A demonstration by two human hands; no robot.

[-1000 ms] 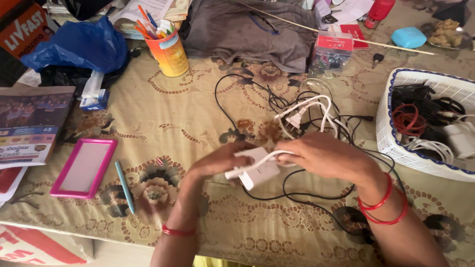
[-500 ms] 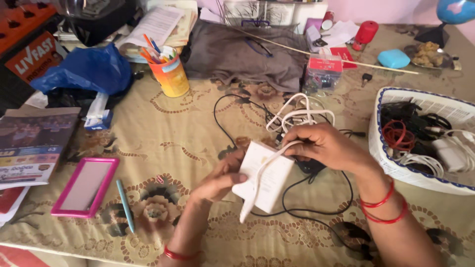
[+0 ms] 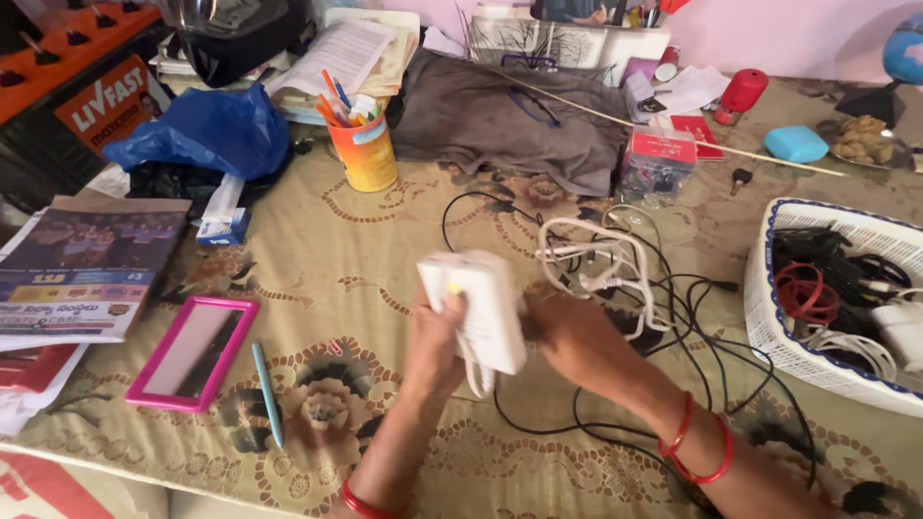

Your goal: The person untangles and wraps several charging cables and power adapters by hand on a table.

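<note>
Left hand: closed around the near edge of the white power bank, thumb on its face, holding it tilted upright above the table so the flat side faces the camera.
Right hand: behind the power bank; it seems to brace the far edge, but whether its fingers are curled shut is hidden, so I cannot tell.
White cable: loops under the power bank between the two hands, hanging loose.
Cable tangle: black and white leads lie just beyond the right hand.
Basket: white, at the right edge, holding more cables.
Open room: bare patterned tablecloth to the left, between the cup of pens and the pink-framed mirror.
</note>
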